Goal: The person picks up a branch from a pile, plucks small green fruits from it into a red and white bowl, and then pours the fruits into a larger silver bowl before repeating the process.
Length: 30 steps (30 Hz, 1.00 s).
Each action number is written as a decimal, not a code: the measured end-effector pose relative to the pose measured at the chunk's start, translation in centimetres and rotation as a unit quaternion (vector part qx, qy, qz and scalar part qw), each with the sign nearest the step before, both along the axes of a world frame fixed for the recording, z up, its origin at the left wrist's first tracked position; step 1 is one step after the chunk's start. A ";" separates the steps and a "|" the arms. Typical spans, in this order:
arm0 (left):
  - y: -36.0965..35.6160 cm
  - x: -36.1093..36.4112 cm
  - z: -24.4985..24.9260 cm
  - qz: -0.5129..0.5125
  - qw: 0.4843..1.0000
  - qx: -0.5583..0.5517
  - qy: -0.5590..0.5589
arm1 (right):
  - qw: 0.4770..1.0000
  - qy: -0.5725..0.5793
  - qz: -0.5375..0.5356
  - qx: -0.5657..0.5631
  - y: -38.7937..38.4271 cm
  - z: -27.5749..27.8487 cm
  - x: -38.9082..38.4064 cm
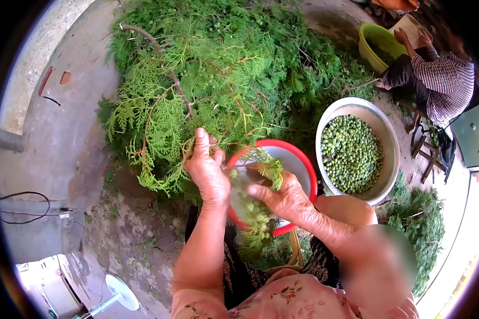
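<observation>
My left hand (pixel 207 173) is closed around a conifer branch (pixel 181 90) with flat, scaly green leaves, its thumb pointing up. The branch's leafy twigs spread out beyond the hand. My right hand (pixel 285 199) is closed on leafy green sprigs (pixel 273 173) that stick out past its fingers. Some leaves between the two hands are smeared by motion. Both hands are over or beside a red-rimmed basin (pixel 311 178) between my knees, and they hide part of its inside.
A big heap of cut conifer branches (pixel 282 64) lies ahead. To the right stands a metal basin (pixel 393 146) full of small green cones. Farther right, a seated person (pixel 444 80) works by a yellow-green tub (pixel 364 45). A wooden stool (pixel 427 154) and more branches (pixel 418 218) are nearby.
</observation>
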<state>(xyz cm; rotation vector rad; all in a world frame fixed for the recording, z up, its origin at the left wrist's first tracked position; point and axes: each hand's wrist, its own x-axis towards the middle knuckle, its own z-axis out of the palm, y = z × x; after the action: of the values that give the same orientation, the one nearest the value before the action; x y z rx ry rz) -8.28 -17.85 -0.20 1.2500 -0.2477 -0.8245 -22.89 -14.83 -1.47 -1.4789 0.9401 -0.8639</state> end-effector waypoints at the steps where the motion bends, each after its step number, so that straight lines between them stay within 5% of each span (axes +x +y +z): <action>1: 0.1 -0.3 0.1 -0.004 1.000 0.002 0.002 | 0.998 0.041 0.022 -0.033 -0.3 0.2 0.0; 4: -0.1 -1.9 0.9 0.008 0.999 0.033 -0.010 | 0.994 0.108 0.026 -0.017 -0.7 1.7 0.8; 5: 0.1 -2.3 1.2 -0.006 0.999 0.036 -0.012 | 0.994 0.090 0.027 0.059 -0.6 1.3 1.2; 9: 0.0 -2.5 0.8 -0.014 0.999 0.020 -0.022 | 0.998 0.028 -0.015 0.062 -0.6 1.6 1.5; 12: 0.0 -2.2 0.5 -0.019 0.999 0.024 -0.016 | 0.973 0.143 -0.011 -0.183 -0.4 -0.1 1.7; 15: -0.1 -2.2 0.4 -0.016 0.999 0.029 -0.013 | 0.986 0.136 0.024 -0.094 -0.5 0.9 1.4; 18: -0.2 -1.9 0.0 -0.019 0.999 0.033 -0.017 | 0.871 0.300 0.010 -0.388 0.0 -1.2 1.1; 21: -0.2 -1.8 -0.3 -0.029 0.999 0.031 -0.028 | 0.870 0.290 -0.032 -0.399 0.5 -2.7 1.3; 24: 0.0 -1.9 -0.2 -0.039 0.998 0.038 -0.032 | 0.942 0.219 0.091 -0.239 -0.3 -0.4 0.2; 28: 0.0 -2.1 -0.3 -0.061 0.997 0.036 -0.020 | 0.995 0.088 0.039 0.015 -0.1 -0.5 0.6; 30: -0.2 -1.1 -2.4 -0.100 0.952 -0.017 -0.289 | 0.991 0.063 0.025 0.120 -0.1 -0.9 0.7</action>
<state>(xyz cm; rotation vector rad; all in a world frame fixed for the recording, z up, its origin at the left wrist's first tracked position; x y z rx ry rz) -9.37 -18.06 -2.60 1.4281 -0.8697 -0.6023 -22.24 -14.94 -2.37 -1.3543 1.0558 -0.6039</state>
